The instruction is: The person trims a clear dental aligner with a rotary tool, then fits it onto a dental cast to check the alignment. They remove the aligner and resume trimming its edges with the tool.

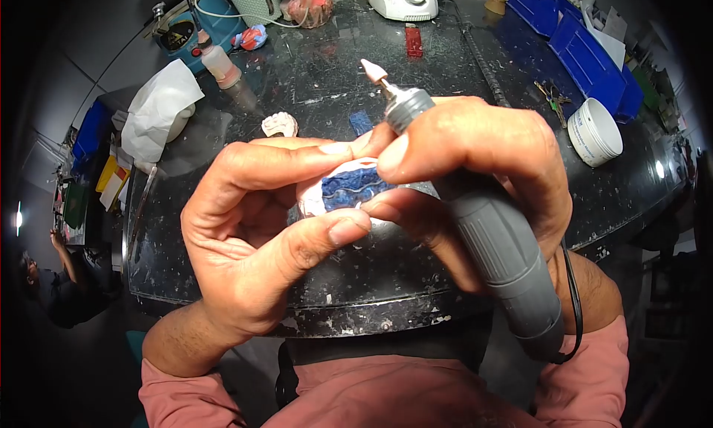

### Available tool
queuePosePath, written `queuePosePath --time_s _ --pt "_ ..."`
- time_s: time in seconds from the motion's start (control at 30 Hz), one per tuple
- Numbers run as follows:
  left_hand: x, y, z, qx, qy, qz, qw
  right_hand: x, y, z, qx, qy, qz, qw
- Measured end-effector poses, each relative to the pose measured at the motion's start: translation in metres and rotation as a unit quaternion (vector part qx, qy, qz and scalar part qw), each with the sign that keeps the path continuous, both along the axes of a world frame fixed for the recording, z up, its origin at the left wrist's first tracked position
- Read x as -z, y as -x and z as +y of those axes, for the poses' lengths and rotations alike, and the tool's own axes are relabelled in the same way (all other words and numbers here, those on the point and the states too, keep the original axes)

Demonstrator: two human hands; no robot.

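My left hand (249,231) is closed around a small white dental cast (310,196), pinching it between thumb and fingers. A strip of dark blue wax (349,189) with a wavy edge covers the middle of the cast. Gripped in my right hand (497,149) is a grey rotary handpiece (497,242), tilted so that its pink cone-shaped grinding tip (373,72) points up and away, apart from the cast. The right thumb and fingertips also touch the cast's right side. Fingers on both sides hide parts of the cast.
On the black worktable (327,302) another white dental cast (280,124) and a blue wax piece (361,122) lie behind my hands. A white tub (594,132), keys (551,97), bottle (220,66) and white control box (403,0) stand farther out. Another person (63,279) is at far left.
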State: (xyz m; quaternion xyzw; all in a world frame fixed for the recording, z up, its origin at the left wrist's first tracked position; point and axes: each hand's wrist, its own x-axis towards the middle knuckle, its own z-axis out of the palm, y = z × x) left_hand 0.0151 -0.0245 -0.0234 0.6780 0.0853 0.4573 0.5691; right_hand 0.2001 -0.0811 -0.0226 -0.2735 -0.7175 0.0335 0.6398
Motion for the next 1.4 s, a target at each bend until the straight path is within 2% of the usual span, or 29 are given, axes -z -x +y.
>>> queuePosePath --time_s 0.2,0.27,0.33,0.4,0.43,0.47,0.53,0.57,0.67,0.77,0.87,0.93,1.03,1.1,1.17,1.2,1.23,1.27,1.33,1.4 --pt "0.001 -0.003 -0.003 -0.004 0.03 -0.012 0.999 0.0 -0.003 -0.001 0.005 -0.005 -0.043 0.999" --pt "0.001 0.002 0.001 0.005 0.029 0.008 1.0 -0.003 -0.002 -0.005 0.021 0.035 -0.037 0.999" --pt "-0.001 0.002 0.004 0.015 0.028 0.028 0.999 -0.001 0.004 -0.004 0.015 0.056 0.021 0.998" --pt "-0.008 -0.004 0.006 -0.001 0.086 0.061 0.994 -0.002 -0.001 -0.002 -0.001 0.12 0.034 0.992" --pt "-0.004 -0.006 0.009 0.008 0.066 0.05 0.996 0.002 -0.002 -0.001 -0.011 0.15 0.069 0.986" --pt "-0.002 -0.01 0.01 0.017 0.084 0.046 0.995 0.005 -0.003 -0.001 -0.021 0.18 0.103 0.978" --pt "-0.009 -0.007 0.016 0.106 0.269 0.042 0.956 0.004 -0.005 -0.002 -0.009 0.197 0.113 0.974" --pt "-0.004 -0.006 0.021 0.153 0.285 0.008 0.946 0.004 -0.006 -0.001 -0.013 0.222 0.139 0.965" --pt "-0.006 -0.008 0.015 0.103 0.251 0.058 0.961 0.005 -0.008 0.001 -0.022 0.252 0.191 0.948" --pt "0.002 -0.009 0.017 0.145 0.231 0.035 0.961 0.001 -0.011 -0.002 -0.026 0.304 0.228 0.925" --pt "0.015 -0.012 0.019 0.171 0.195 -0.007 0.966 -0.001 -0.008 -0.003 -0.017 0.311 0.217 0.925" --pt "0.017 -0.016 0.019 0.17 0.154 -0.009 0.973 0.0 -0.005 -0.004 -0.015 0.285 0.206 0.936" --pt "0.019 -0.016 0.018 0.16 0.188 -0.01 0.969 0.003 -0.007 -0.001 -0.012 0.283 0.185 0.941" --pt "0.019 -0.014 0.017 0.152 0.21 -0.012 0.966 0.007 -0.005 0.003 0.05 0.238 0.136 0.96" --pt "0.017 -0.01 0.016 0.174 0.355 0.018 0.918 0.008 -0.009 0.006 0.064 0.161 0.058 0.983" --pt "0.015 -0.01 0.015 0.175 0.355 0.017 0.918 0.008 -0.012 0.006 0.069 0.134 0.002 0.989" --pt "0.011 -0.011 0.015 0.212 0.383 0.014 0.899 0.006 -0.011 0.002 0.031 0.142 -0.009 0.989" --pt "0.009 -0.01 0.015 0.247 0.41 0.01 0.878 0.008 -0.009 0.006 0.0 0.095 -0.008 0.995" --pt "0.015 -0.009 0.016 0.219 0.384 0.055 0.895 0.011 -0.006 0.009 -0.023 0.047 -0.036 0.998" --pt "0.014 -0.007 0.011 0.231 0.398 0.037 0.887 0.01 -0.003 0.008 -0.021 0.029 -0.015 0.999"
